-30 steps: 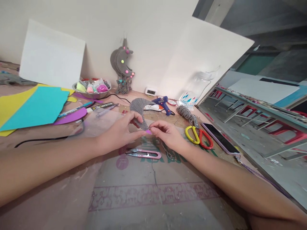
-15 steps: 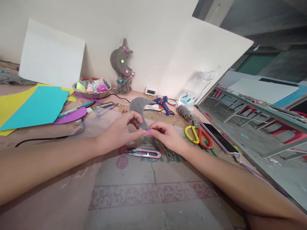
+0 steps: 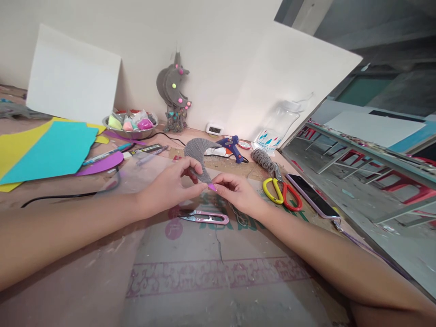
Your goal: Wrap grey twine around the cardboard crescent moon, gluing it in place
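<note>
"What's the left hand (image 3: 170, 184) got?"
"It's clamped on the grey yarn-wrapped crescent (image 3: 195, 150), just beyond the pink snips (image 3: 197, 217)."
"And the crescent's purple tip (image 3: 211, 186)?"
"Pinched between thumb and fingers of the right hand (image 3: 240, 191), left of the yellow-and-red scissors (image 3: 285, 193)."

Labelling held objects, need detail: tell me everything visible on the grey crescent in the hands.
The grey crescent looks thin and flat, closely wrapped in what appears to be yarn. Its near, lower tip is unwrapped and shows smooth purple. It is held curving upward, the other horn pointing right, overlapping the blue glue gun in view. The left hand holds its lower part; the right hand pinches at the purple end. Its back is hidden.
</note>
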Available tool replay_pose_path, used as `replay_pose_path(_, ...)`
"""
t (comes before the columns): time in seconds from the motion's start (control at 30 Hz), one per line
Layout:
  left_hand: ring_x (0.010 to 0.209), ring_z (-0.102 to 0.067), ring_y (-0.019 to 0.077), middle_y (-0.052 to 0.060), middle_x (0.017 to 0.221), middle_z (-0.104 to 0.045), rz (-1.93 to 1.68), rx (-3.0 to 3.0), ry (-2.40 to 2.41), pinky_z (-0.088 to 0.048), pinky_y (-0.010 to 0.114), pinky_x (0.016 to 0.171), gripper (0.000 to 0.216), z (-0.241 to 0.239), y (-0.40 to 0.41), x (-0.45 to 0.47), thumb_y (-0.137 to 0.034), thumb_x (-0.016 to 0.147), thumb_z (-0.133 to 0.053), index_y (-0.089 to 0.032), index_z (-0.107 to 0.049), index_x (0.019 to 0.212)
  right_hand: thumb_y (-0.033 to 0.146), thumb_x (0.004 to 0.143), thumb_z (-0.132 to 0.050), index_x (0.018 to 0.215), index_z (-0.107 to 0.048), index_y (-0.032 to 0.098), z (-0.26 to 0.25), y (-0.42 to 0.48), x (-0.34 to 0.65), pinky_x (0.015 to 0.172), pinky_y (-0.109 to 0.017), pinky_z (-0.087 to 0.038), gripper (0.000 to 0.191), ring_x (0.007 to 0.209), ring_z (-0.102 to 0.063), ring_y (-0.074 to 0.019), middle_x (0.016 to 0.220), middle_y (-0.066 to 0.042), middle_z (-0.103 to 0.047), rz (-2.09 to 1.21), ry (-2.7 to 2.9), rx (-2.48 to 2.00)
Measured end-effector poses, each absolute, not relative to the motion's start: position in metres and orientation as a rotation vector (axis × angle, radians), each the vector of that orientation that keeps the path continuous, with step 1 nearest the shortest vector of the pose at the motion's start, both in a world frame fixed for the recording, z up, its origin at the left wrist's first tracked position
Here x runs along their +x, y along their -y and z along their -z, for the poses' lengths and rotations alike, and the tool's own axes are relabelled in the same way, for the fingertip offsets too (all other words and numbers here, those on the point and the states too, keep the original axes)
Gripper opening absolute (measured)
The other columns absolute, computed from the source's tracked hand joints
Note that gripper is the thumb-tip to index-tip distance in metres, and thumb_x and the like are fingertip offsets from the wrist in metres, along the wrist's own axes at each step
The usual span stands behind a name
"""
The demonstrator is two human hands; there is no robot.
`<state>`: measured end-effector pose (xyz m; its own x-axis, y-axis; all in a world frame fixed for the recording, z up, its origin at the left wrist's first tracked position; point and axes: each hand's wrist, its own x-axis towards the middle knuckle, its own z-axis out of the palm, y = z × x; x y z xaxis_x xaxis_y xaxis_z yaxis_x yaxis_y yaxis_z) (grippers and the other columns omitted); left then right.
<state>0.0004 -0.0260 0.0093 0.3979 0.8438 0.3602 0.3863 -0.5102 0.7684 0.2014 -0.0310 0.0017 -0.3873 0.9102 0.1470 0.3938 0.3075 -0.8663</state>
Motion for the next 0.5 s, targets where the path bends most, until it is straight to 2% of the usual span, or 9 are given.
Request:
replay_pose_path(0.1,0.071,-0.052,0.0116,-0.001,0.085,-0.054,-0.989,2.082,-1.038,-0.043,0.026,0.064,0.018,-0.0086,0.0258,-0.0004,-0.030,0.076,-0.057,-0.020,-0.047,0.088,0.039,0.080,-0.059,0.078,-0.059,0.016,-0.0018,0.0316,0.2010,0.055,-0.023,-0.035,0.023,0.059,-0.041,-0.0092,0.068,0.001,-0.050,-1.028,1.919,-1.143)
replay_pose_path(0.23,0.088,-0.054,0.0143,0.001,0.094,-0.052,-0.987,2.093,-0.952,-0.045,0.028,0.076,0.018,-0.0069,0.0256,-0.0014,-0.024,0.077,-0.051,-0.021,-0.045,0.094,0.042,0.079,-0.059,0.077,-0.058,0.017,-0.0008,0.0310,0.2016,0.053,-0.023,-0.033,0.025,0.057,-0.039,-0.0088,0.065,0.002,-0.046,-1.018,1.922,-1.129)
replay_pose_path(0.3,0.088,-0.054,0.0146,0.002,0.095,-0.052,-0.976,2.098,-0.953,-0.045,0.027,0.074,0.021,-0.0066,0.0259,-0.0010,-0.023,0.076,-0.051,-0.021,-0.044,0.095,0.043,0.079,-0.059,0.076,-0.058,0.017,-0.0005,0.0305,0.2019,0.053,-0.023,-0.032,0.026,0.057,-0.038,-0.0088,0.065,0.002,-0.046,-1.007,1.928,-1.131)
replay_pose_path(0.5,0.072,-0.052,0.0122,-0.001,0.086,-0.052,-0.974,2.147,-1.052,-0.040,0.024,0.058,0.025,-0.0055,0.0260,-0.0001,-0.028,0.073,-0.059,-0.021,-0.044,0.092,0.037,0.079,-0.059,0.078,-0.059,0.017,-0.0017,0.0312,0.2014,0.056,-0.023,-0.037,0.020,0.061,-0.043,-0.0097,0.070,0.000,-0.052,-1.016,1.919,-1.155)
